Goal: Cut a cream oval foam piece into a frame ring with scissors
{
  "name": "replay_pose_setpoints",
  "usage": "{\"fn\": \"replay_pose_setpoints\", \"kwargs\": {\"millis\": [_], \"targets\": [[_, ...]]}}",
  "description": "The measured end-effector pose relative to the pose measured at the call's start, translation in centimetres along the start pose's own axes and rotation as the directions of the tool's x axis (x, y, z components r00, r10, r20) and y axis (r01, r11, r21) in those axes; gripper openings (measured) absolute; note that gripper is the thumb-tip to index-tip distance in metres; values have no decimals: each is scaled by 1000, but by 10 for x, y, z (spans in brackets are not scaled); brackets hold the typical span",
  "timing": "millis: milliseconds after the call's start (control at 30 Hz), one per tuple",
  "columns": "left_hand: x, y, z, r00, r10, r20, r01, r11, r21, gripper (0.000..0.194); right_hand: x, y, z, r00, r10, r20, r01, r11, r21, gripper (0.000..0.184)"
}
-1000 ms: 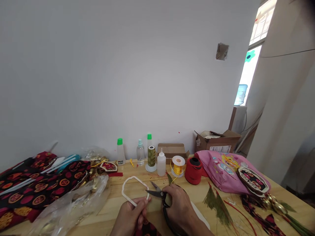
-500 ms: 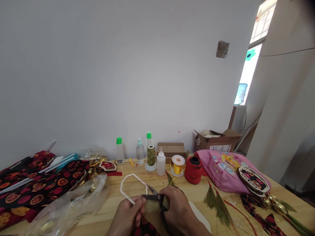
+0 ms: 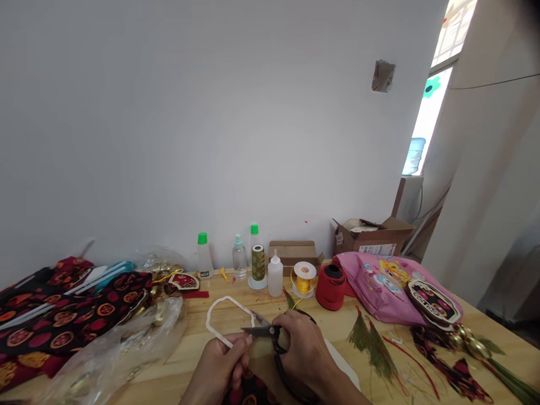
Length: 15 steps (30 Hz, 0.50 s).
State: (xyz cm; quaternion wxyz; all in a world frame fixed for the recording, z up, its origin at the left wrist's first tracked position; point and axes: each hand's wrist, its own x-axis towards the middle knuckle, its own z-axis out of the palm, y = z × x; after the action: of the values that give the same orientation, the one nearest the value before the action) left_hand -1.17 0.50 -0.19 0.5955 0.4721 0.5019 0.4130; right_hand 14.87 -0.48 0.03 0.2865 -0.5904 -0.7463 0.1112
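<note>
My left hand [image 3: 225,360] pinches the lower edge of a thin white frame [image 3: 210,322], an open ring with a wavy outline. In my right hand [image 3: 306,346] is a pair of black-handled scissors [image 3: 274,333], its fingers wrapped round the handles. The parted blades point left and straddle the right side of the frame, close to my left fingertips. Below my hands lies a piece of dark red-patterned fabric [image 3: 248,389], partly hidden. A white flat piece [image 3: 343,363] sits under my right forearm.
Along the wall stand a white squeeze bottle [image 3: 275,278], a green thread cone [image 3: 258,263], a yellow cord spool [image 3: 304,281] and a red thread cone [image 3: 331,288]. Patterned fabric [image 3: 80,315] and a plastic bag [image 3: 126,349] cover the left. Green tassels [image 3: 373,346] and a pink bag [image 3: 373,287] lie right.
The scissors have shifted slightly left and their blades have come round the frame's right side. My left hand keeps its pinch on the frame. The view has tilted a little.
</note>
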Motion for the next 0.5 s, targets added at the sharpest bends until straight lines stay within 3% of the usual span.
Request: {"fn": "replay_pose_setpoints", "kwargs": {"millis": [500], "targets": [[3, -6, 1, 1000, 3, 21, -3, 1000, 13, 35, 0, 5, 0, 1000, 6, -25, -6, 1000, -12, 27]]}}
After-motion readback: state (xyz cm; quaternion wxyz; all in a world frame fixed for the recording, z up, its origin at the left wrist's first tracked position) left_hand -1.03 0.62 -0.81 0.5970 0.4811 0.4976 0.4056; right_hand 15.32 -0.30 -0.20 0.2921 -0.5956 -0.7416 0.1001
